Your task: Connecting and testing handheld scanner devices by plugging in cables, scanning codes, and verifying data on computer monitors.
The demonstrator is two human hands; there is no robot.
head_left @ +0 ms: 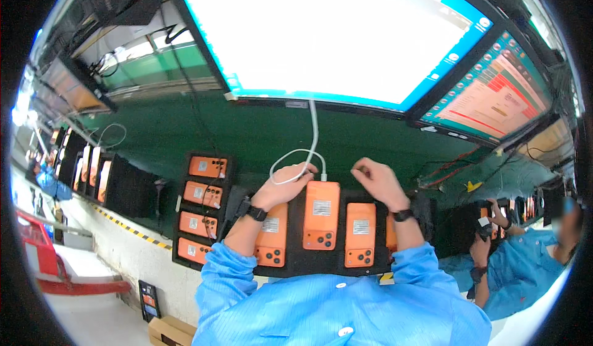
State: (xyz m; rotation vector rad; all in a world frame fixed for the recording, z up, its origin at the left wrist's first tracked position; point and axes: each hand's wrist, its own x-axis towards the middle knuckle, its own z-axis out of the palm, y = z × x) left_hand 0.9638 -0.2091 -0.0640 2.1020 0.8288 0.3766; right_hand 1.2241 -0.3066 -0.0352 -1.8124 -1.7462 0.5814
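An orange phone lies back up in the middle of a black tray, a white cable plugged into its far end. My left hand is beside that end, fingers bent with a gap between thumb and forefinger. A loop of the cable crosses it. To the right of the plug, my right hand hovers with loosely curled fingers, holding nothing visible. Another orange phone lies right of the middle one. A further orange phone is partly covered by my left forearm. Both wrists wear black bands.
A large monitor and a smaller screen stand beyond the green bench. At left, a black tray holds several orange phones. On the right, a person in blue handles a dark object. A cardboard box is at lower left.
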